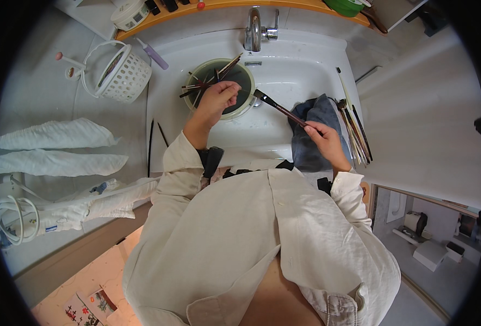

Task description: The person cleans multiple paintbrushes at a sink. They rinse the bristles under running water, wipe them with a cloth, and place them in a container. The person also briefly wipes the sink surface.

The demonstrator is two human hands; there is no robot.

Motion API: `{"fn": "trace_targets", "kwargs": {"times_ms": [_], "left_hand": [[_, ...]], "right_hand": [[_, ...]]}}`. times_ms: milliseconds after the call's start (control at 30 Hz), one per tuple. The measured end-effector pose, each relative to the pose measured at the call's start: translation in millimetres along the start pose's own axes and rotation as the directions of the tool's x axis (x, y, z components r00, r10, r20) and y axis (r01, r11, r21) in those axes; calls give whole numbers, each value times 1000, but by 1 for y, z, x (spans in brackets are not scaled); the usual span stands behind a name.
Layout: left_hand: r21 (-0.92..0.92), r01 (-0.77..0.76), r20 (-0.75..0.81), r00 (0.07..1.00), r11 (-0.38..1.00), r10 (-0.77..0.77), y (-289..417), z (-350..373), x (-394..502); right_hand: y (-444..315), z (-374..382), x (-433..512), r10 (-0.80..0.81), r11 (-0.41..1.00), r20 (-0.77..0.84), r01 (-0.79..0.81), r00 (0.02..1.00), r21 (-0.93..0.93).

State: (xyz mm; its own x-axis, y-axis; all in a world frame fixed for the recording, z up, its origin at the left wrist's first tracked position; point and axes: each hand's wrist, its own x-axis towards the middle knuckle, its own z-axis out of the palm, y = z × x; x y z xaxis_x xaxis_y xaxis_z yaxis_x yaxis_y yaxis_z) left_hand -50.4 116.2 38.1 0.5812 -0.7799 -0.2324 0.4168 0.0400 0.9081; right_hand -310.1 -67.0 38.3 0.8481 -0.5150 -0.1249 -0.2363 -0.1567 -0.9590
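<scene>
My right hand (326,140) grips the dark red handle of a flat paintbrush (283,109). The brush slants up to the left, its dark bristles beside the rim of a pale bucket (248,106). My left hand (219,100) is over the bucket, thumb and fingers pinched together near the bristle tip. Whether a fine hair sits between those fingertips, I cannot tell. Dark water fills the bucket, which stands in a white sink (301,75). Several brushes (228,67) lean in it, handles over the rim. Below my right hand, a grey-blue cloth (316,134) drapes over the sink's front right.
More brushes (356,134) lie along the sink's right edge, and two thin dark sticks (151,146) at its left. A chrome faucet (254,30) rises behind. White perforated basket (126,77) and purple tube (155,56) are at left; a wooden shelf (224,4) runs above.
</scene>
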Motion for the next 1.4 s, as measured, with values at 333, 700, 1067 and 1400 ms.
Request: {"fn": "trace_targets", "kwargs": {"times_ms": [333, 700, 1067, 1400], "left_hand": [[225, -65, 18, 998, 972, 62, 0, 23, -5], [256, -150, -308, 924, 955, 228, -4, 5, 5], [44, -33, -14, 999, 998, 34, -17, 25, -1], [568, -180, -128, 945, 803, 303, -18, 29, 6]], "right_hand": [[0, 4, 4, -17, 1000, 0, 17, 1000, 7], [4, 5, 4, 7, 999, 0, -7, 1000, 34], [1, 10, 5, -21, 1000, 13, 21, 1000, 11], [3, 12, 5, -90, 993, 29, 91, 996, -77]]}}
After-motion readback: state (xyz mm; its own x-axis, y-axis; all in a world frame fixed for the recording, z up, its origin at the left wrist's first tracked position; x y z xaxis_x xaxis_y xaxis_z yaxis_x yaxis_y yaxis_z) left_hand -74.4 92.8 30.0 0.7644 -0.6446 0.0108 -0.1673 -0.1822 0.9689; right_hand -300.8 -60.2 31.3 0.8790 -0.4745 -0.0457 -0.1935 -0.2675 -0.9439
